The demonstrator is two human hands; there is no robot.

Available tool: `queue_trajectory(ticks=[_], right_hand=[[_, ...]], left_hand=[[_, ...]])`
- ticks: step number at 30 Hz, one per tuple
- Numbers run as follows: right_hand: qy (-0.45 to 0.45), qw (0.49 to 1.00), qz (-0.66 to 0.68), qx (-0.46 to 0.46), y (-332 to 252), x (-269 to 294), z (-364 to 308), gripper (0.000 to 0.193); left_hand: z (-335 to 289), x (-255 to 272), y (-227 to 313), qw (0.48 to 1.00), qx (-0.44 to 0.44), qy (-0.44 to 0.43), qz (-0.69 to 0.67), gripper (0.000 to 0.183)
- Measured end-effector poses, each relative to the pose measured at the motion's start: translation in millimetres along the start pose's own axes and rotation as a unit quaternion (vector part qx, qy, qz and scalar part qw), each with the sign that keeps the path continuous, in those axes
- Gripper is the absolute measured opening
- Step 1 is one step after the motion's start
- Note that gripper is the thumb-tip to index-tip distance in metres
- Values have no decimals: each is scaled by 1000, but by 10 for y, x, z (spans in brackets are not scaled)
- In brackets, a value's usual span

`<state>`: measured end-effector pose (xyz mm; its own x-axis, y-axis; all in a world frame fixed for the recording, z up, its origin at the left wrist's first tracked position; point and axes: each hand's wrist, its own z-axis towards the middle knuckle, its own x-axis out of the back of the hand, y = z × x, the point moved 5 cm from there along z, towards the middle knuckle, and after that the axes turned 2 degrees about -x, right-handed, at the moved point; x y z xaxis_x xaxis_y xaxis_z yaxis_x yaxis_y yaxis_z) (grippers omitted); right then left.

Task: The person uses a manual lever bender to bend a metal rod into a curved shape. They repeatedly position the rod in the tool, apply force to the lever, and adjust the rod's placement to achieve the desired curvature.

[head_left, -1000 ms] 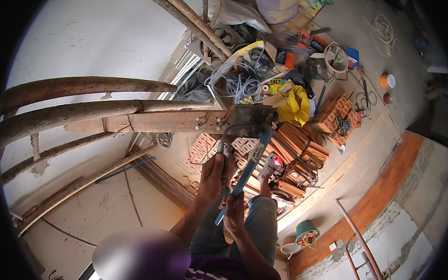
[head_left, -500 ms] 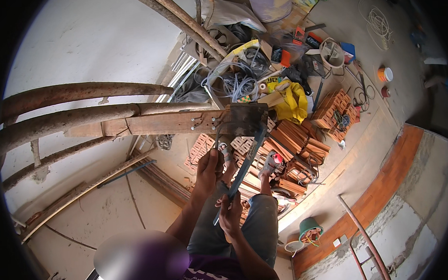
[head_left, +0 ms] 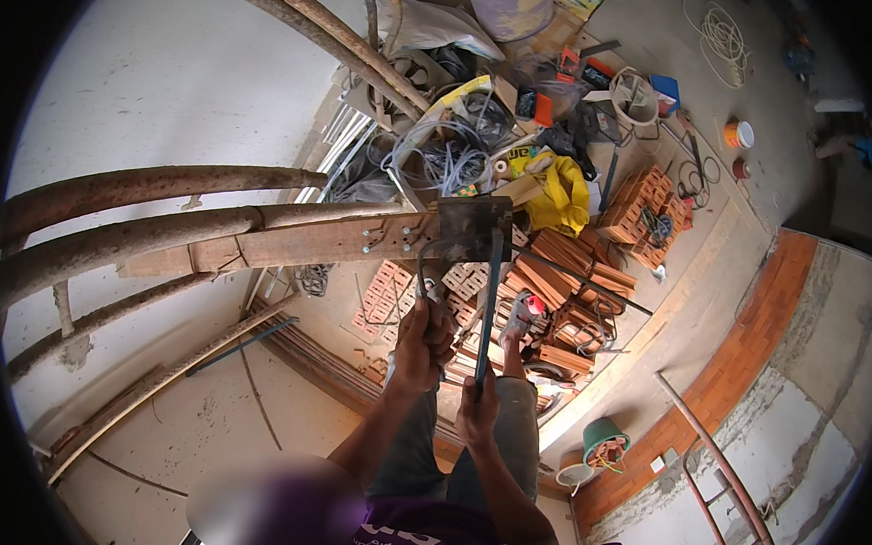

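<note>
My left hand [head_left: 419,347]: fingers curled fully round a thin metal rod [head_left: 421,270], which rises from the fist and curves right at its far end, by the dark metal block [head_left: 468,217]; whether rod and block touch, I cannot tell. My right hand [head_left: 478,410], just right of and nearer than the left: closed in a fist on the near end of a blue flat bar [head_left: 488,319]. Bar runs away from me, its far end at the block. Block sits on the right end of a wooden plank [head_left: 300,242], alongside rusty poles [head_left: 164,184] at left. Below, right: clay pieces [head_left: 556,268] in stacks; beyond them, a yellow bag [head_left: 560,199]. Green bucket [head_left: 605,441] stands near, at right.
</note>
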<state>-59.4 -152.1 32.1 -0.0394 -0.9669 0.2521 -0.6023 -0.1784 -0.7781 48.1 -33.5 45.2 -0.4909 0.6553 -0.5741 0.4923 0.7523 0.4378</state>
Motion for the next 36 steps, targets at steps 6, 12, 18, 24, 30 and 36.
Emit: queue_trajectory(ticks=[6,12,18,24,30,36], right_hand=[[-3,1000,-5,0,219,54,54,43],[-30,998,-31,34,461,176,49,40],[-17,988,-122,98,-229,445,181,40],[-51,978,-156,130,70,791,345,49],[-42,972,-173,157,291,713,362,46],[12,982,-136,133,30,485,209,43]], left_hand=[[-58,-7,-85,998,-22,-41,-36,38],[16,2,-152,996,-20,-61,-56,37],[27,17,-272,994,7,-29,-101,37],[9,-164,-484,987,-7,8,-159,37],[-12,-189,-500,992,-36,35,-115,38],[5,-132,-460,992,-45,48,-105,37]])
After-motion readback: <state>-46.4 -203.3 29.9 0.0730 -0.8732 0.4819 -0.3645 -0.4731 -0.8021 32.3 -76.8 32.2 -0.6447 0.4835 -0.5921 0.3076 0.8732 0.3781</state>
